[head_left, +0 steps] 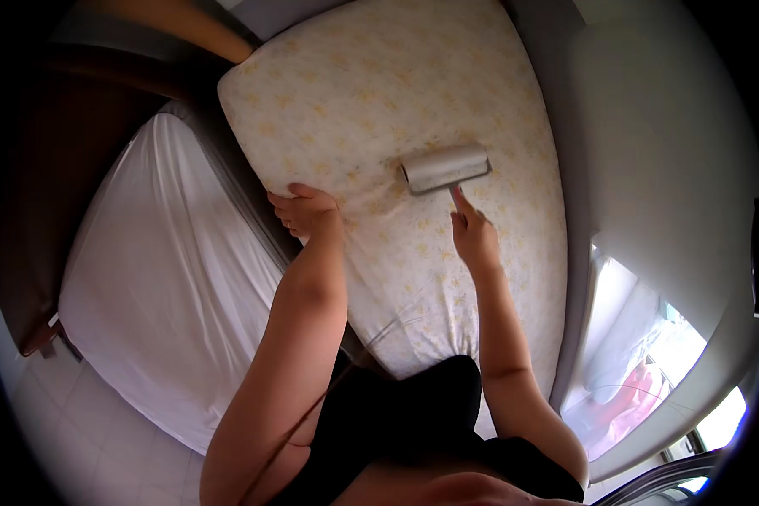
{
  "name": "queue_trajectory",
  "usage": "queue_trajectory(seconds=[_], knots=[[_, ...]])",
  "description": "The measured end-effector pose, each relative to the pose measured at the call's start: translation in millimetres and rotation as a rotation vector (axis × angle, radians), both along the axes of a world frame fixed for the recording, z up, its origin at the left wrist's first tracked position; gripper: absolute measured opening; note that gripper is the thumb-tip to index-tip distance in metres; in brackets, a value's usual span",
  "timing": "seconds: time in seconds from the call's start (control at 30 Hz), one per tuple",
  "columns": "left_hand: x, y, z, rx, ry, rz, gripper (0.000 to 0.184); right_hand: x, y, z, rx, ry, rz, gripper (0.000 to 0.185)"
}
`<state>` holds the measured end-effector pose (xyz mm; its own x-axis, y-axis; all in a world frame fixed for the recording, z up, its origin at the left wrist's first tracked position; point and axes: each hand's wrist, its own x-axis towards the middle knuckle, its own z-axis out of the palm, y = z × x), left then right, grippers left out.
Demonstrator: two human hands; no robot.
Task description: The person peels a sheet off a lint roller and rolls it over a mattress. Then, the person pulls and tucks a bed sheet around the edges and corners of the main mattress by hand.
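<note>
A wide lint roller (447, 169) with a pale grey cylinder rests on a mattress (396, 93) in a cream cover with a yellow floral print. My right hand (476, 238) is closed around the roller's handle, index finger stretched along it toward the head. At the mattress's left side, my left hand (310, 209) grips the edge, its fingers bent over the side. Their tips are partly out of sight. Wrinkles show in the cover near the roller and closer to my body.
Left of the mattress, across a dark gap, lies a second bed under a white sheet (173, 278). A dark brown headboard (93, 143) stands beyond it. A grey padded border (565, 169) runs along the right side, below a pale wall (649, 152). Tiled floor (101, 422) shows at lower left.
</note>
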<state>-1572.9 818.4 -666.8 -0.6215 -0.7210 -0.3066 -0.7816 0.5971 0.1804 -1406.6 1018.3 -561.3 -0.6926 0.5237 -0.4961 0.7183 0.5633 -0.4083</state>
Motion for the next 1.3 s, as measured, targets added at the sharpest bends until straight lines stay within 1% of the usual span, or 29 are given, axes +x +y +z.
queue_trajectory(seconds=[0.07,0.1,0.13,0.2,0.23,0.3,0.37,0.4,0.47,0.5,0.57,0.67,0.7,0.73,0.8,0.83,0.87,0.9,0.93,0.97,1.0,1.03,1.07,1.1,1.13,1.17,1.2,1.27,1.3], knots=[[1.4,-2.6,-4.1,-0.029,-0.020,0.006,0.058,-83.0,26.5,4.1,-0.021,-0.052,0.031,0.046],[0.9,-3.5,-9.3,-0.042,-0.026,0.010,0.058,-122.9,40.2,3.4,-0.030,-0.007,0.078,0.046],[-1.0,-2.2,-12.5,-0.053,-0.027,0.013,0.058,-160.0,51.4,-1.9,0.054,0.062,0.164,0.046],[-1.9,-0.1,-13.9,-0.062,-0.010,0.019,0.059,-237.5,66.2,10.9,-0.011,-0.018,0.183,0.045],[-2.3,-0.4,-14.1,-0.070,0.001,0.021,0.059,-265.2,69.9,11.2,0.023,0.042,0.230,0.045],[-3.2,-0.2,-17.5,-0.084,0.032,0.023,0.058,-292.0,75.9,1.0,0.078,0.157,0.290,0.044],[-1.6,-1.1,-18.1,-0.103,0.024,0.005,0.058,-291.7,77.8,-15.0,0.116,0.247,0.308,0.044],[-1.0,-1.2,-19.9,-0.120,0.030,0.000,0.058,-273.7,77.0,-16.1,0.086,0.216,0.289,0.044],[1.5,-1.9,-24.4,-0.146,0.033,-0.024,0.058,-200.3,73.7,-18.6,0.043,0.135,0.241,0.045],[1.4,-1.0,-21.4,-0.146,0.016,-0.024,0.058,-147.1,72.1,-26.1,0.029,0.091,0.213,0.046],[-2.1,3.1,-12.9,-0.143,-0.012,-0.021,0.058,-6.0,62.3,-34.6,0.036,0.051,0.147,0.050],[-1.8,3.7,-13.4,-0.124,-0.013,-0.009,0.059,211.2,33.6,12.4,-0.012,-0.171,0.026,0.054],[-3.3,3.8,-12.4,-0.118,-0.037,-0.006,0.060,279.4,24.2,35.2,-0.007,-0.388,0.022,0.050],[-2.5,3.0,-10.7,-0.112,-0.045,-0.004,0.061,326.0,22.4,64.2,-0.100,-0.649,-0.020,0.049],[-3.6,4.3,-9.9,-0.098,-0.054,0.006,0.062,372.5,26.0,116.0,-0.119,-0.826,0.012,0.050],[-5.1,7.0,-7.6,-0.083,-0.055,0.008,0.062,356.1,29.7,135.7,-0.100,-0.703,-0.098,0.049],[-6.6,8.8,-2.9,-0.071,-0.060,0.011,0.062,322.8,40.9,141.9,-0.072,-0.686,-0.159,0.049],[-4.8,7.9,0.3,-0.063,-0.068,0.011,0.062,300.5,58.5,129.9,-0.013,-0.354,-0.077,0.052],[-2.3,5.7,-2.4,-0.074,-0.061,0.006,0.062,241.4,79.2,127.1,-0.022,-0.399,-0.148,0.054],[-2.0,4.2,-8.6,-0.082,-0.050,0.001,0.062,182.7,101.6,116.0,-0.002,-0.397,-0.136,0.056],[-2.0,3.0,-12.4,-0.090,-0.039,-0.002,0.062,136.1,130.9,92.7,0.072,-0.287,0.062,0.055],[-2.6,2.7,-9.8,-0.066,-0.043,-0.005,0.062,58.8,146.1,88.3,0.110,-0.260,0.086,0.050],[-4.3,3.9,-4.4,-0.041,-0.046,-0.003,0.062,11.3,172.0,59.0,0.176,-0.126,0.208,0.050],[-4.6,4.6,0.1,-0.018,-0.051,0.001,0.062,-71.5,169.9,72.5,0.068,-0.140,0.086,0.044],[-4.3,5.1,2.0,-0.014,-0.051,0.001,0.062,-118.7,185.1,53.0,0.176,-0.010,0.213,0.042],[-4.6,5.5,2.7,-0.013,-0.052,-0.004,0.062,-163.1,202.5,27.5,0.180,0.233,0.312,0.042],[-3.9,5.4,1.7,-0.014,-0.054,-0.013,0.062,-217.4,205.1,30.1,0.202,-0.004,0.262,0.042],[-3.1,6.5,-5.3,-0.043,-0.042,-0.007,0.062,-274.9,228.2,2.7,0.271,0.252,0.440,0.058],[-2.5,5.9,-7.3,-0.059,-0.038,-0.004,0.062,-268.8,224.8,-1.8,0.219,0.270,0.407,0.055]])
